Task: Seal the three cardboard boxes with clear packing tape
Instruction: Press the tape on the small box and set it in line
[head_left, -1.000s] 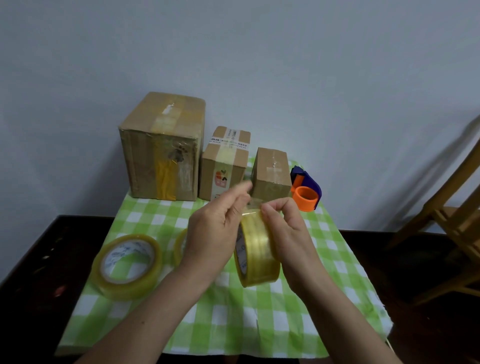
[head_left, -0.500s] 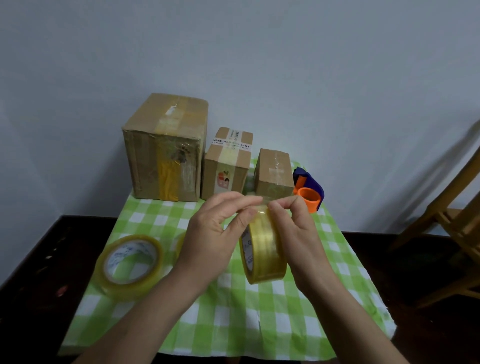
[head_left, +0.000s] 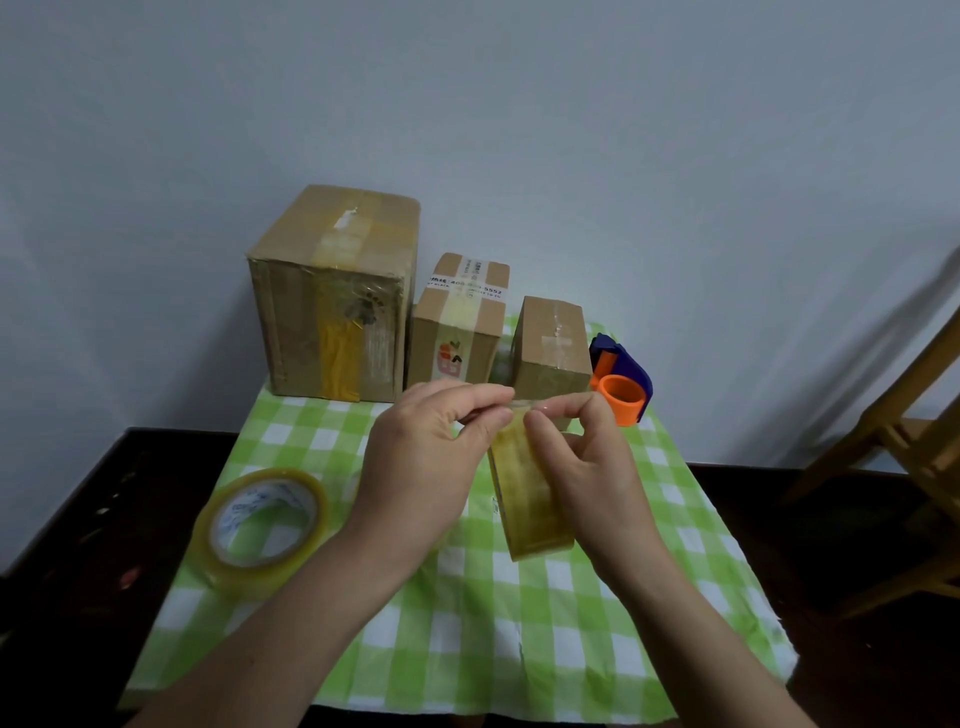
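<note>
Packing tape roll (head_left: 530, 499) stands on edge between both hands, held above the middle of the green checked cloth (head_left: 519, 623). The left hand (head_left: 421, 462) pinches the tape at the roll's top between thumb and forefinger. The right hand (head_left: 587, 467) grips the roll from the right, fingertips curled at the same spot. A second roll (head_left: 260, 525) lies flat near the cloth's left edge. Along the far edge of the dark surface (head_left: 78, 545) stand the large box (head_left: 332, 296), medium box (head_left: 457, 322) and small box (head_left: 553, 343), with a blue and orange dispenser (head_left: 621, 382) just right of the small box.
</note>
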